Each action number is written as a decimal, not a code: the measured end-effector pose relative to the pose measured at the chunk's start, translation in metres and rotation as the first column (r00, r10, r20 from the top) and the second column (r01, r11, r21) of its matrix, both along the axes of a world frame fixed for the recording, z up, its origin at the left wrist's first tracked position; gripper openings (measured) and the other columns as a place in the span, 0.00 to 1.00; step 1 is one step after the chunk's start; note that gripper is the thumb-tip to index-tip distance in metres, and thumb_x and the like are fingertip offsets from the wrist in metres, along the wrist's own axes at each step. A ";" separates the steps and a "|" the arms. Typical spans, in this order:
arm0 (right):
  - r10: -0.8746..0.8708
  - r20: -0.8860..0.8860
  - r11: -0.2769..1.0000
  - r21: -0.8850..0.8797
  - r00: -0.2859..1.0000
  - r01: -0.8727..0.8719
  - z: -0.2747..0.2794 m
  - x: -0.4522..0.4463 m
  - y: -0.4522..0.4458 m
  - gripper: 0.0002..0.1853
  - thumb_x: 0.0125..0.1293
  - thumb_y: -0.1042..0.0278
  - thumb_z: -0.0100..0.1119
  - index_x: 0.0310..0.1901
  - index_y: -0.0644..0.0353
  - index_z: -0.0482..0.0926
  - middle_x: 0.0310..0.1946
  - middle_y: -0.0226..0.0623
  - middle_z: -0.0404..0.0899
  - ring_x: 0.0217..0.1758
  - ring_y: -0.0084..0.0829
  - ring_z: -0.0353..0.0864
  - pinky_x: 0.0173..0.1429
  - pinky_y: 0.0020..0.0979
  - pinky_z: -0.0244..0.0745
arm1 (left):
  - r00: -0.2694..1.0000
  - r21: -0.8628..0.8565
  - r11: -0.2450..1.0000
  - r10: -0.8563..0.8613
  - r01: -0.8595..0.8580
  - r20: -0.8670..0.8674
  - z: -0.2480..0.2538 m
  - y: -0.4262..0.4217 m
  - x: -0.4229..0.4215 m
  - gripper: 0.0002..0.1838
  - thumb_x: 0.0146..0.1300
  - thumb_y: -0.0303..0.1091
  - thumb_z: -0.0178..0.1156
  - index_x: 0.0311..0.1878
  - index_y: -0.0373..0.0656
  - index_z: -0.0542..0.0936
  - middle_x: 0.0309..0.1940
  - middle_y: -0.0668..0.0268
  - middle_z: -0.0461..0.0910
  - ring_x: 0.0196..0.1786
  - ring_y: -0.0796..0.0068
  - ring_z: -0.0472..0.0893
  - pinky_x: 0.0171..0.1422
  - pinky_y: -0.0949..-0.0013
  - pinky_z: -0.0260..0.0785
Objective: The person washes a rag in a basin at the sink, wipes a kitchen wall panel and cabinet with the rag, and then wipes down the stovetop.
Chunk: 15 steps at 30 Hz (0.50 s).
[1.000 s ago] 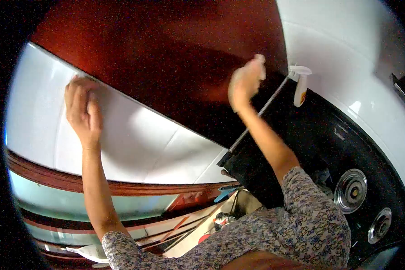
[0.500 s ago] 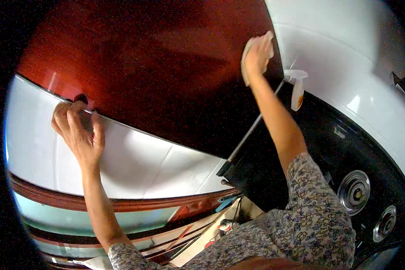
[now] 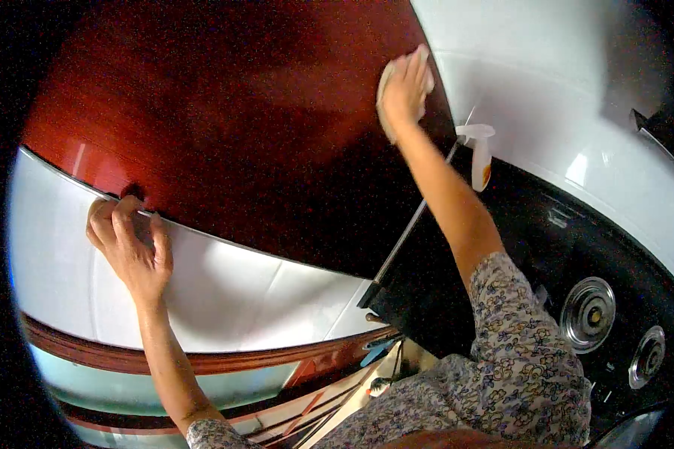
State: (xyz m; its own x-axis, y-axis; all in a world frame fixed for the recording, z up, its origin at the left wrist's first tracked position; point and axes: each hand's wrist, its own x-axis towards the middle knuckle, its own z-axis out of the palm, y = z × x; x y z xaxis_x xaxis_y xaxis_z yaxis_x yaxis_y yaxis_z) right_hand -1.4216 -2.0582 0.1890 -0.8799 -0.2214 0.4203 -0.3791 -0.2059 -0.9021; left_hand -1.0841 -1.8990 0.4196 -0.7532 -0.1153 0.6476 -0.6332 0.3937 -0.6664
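Observation:
My right hand [image 3: 404, 93] presses a pale cloth [image 3: 386, 96] against a glossy dark red panel [image 3: 232, 97], near its right edge. The fingers lie stretched over the cloth, partly blurred. At the panel's thin metal-trimmed lower edge [image 3: 225, 241], my left hand [image 3: 133, 247] has its fingers bent over the rim; the fingertips are partly hidden. A white spray bottle [image 3: 481, 161] with an orange label patch stands to the right of the panel's corner, beside my right forearm.
A black cooktop [image 3: 517, 224] with two round metal burners [image 3: 588, 314] lies at the right, below a white wall [image 3: 517, 82]. White tiles [image 3: 225, 299] run beneath the panel's edge, bordered by a reddish-brown strip [image 3: 150, 363]. A blue object [image 3: 378, 350] sits near the bottom middle.
The whole view has shifted slightly, so the panel's edge appears lower. My right hand has slid a little up and left with the cloth. My left hand stays at the panel's edge.

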 end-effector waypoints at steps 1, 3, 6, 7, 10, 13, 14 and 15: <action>0.171 0.049 0.985 0.012 0.984 -0.171 0.022 0.023 0.032 0.27 0.72 0.52 0.28 0.65 0.61 0.56 0.63 0.49 0.60 0.66 0.46 0.61 0.68 0.43 0.54 | 1.000 0.001 1.000 0.007 -0.007 -0.002 -0.001 0.000 -0.001 0.15 0.54 0.36 0.58 0.45 0.45 0.73 0.45 0.57 0.68 0.55 0.56 0.65 0.62 0.55 0.53; 0.468 0.176 0.876 0.041 0.866 -0.481 0.066 0.067 0.098 0.22 0.69 0.58 0.35 0.59 0.60 0.64 0.57 0.52 0.66 0.59 0.48 0.67 0.64 0.45 0.57 | 1.000 0.014 1.000 0.017 -0.017 0.000 -0.002 0.003 -0.004 0.15 0.54 0.36 0.58 0.45 0.44 0.73 0.44 0.57 0.68 0.55 0.55 0.65 0.62 0.55 0.53; 0.164 -0.767 0.870 -0.183 0.620 -0.457 0.073 0.096 0.080 0.32 0.64 0.54 0.48 0.68 0.53 0.57 0.67 0.46 0.57 0.73 0.47 0.49 0.70 0.57 0.41 | 1.000 0.040 0.999 0.025 -0.025 -0.002 0.000 0.008 -0.006 0.15 0.54 0.36 0.58 0.45 0.44 0.73 0.44 0.57 0.68 0.56 0.55 0.65 0.62 0.54 0.53; 0.061 -0.813 0.897 -0.211 0.579 -0.390 0.090 0.079 0.060 0.33 0.62 0.51 0.49 0.68 0.52 0.58 0.68 0.45 0.56 0.73 0.47 0.48 0.71 0.56 0.40 | 0.999 0.049 0.998 0.030 -0.029 -0.012 0.001 0.010 -0.007 0.15 0.54 0.36 0.58 0.45 0.44 0.73 0.45 0.57 0.68 0.56 0.55 0.65 0.63 0.54 0.52; 0.349 -0.735 0.937 0.271 0.582 -0.220 0.165 -0.006 0.039 0.29 0.65 0.55 0.46 0.66 0.55 0.58 0.67 0.47 0.56 0.67 0.47 0.57 0.65 0.47 0.56 | 0.999 0.045 0.999 0.030 -0.029 -0.027 -0.001 0.004 0.004 0.16 0.56 0.37 0.58 0.46 0.43 0.72 0.47 0.56 0.68 0.57 0.54 0.63 0.63 0.53 0.52; -0.071 -0.529 0.964 -0.253 0.845 -0.078 0.132 -0.050 0.035 0.20 0.65 0.67 0.42 0.56 0.69 0.66 0.51 0.54 0.70 0.52 0.50 0.71 0.55 0.45 0.68 | 0.998 0.047 0.997 0.067 -0.066 -0.011 0.001 0.005 0.006 0.17 0.57 0.38 0.58 0.47 0.43 0.72 0.50 0.55 0.67 0.59 0.53 0.62 0.64 0.52 0.50; -0.256 -0.554 0.952 -0.287 0.792 0.107 0.104 -0.069 0.011 0.19 0.66 0.69 0.40 0.56 0.68 0.65 0.52 0.53 0.70 0.52 0.52 0.71 0.55 0.46 0.68 | 0.998 0.045 0.997 0.067 -0.067 -0.003 0.001 0.005 0.005 0.17 0.57 0.38 0.58 0.47 0.42 0.72 0.50 0.54 0.67 0.59 0.52 0.62 0.64 0.52 0.50; -0.484 -0.609 0.873 -0.384 0.629 0.300 0.057 -0.081 -0.014 0.19 0.65 0.70 0.40 0.56 0.67 0.66 0.50 0.53 0.71 0.51 0.52 0.71 0.55 0.45 0.68 | 0.997 0.045 0.996 0.072 -0.072 0.005 0.002 0.004 0.006 0.17 0.57 0.38 0.58 0.48 0.42 0.72 0.50 0.54 0.67 0.60 0.52 0.62 0.64 0.52 0.50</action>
